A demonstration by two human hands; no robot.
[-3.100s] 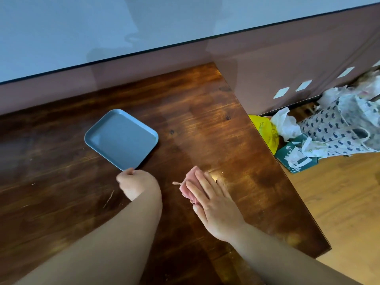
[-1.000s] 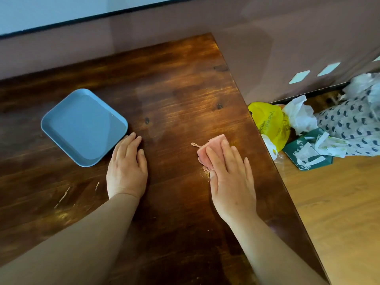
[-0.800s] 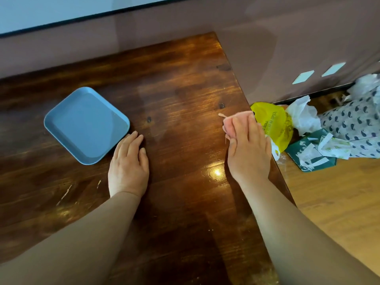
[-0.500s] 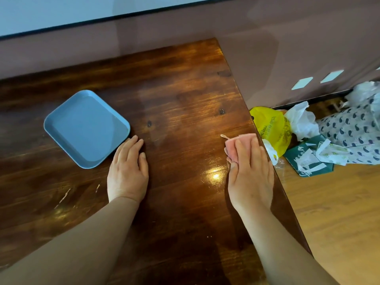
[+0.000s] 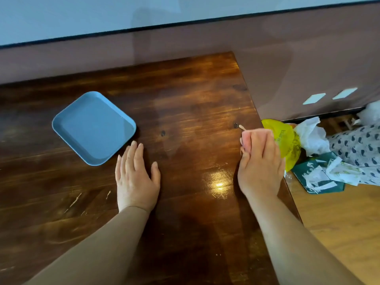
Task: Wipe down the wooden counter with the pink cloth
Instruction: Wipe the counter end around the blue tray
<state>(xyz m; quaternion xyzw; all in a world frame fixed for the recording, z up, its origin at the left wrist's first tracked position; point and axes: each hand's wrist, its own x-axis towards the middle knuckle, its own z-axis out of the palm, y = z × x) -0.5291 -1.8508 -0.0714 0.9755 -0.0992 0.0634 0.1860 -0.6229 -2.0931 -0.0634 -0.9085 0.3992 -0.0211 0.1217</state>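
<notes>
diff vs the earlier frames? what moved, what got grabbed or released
The right hand slid the pink cloth from mid-counter out to the right edge of the wooden counter, stroking along that edge. The left hand let go of the blue tray, which it had pushed away left, and now rests flat beside it. The grip on the cloth is unchanged; the floor clutter stayed put.
</notes>
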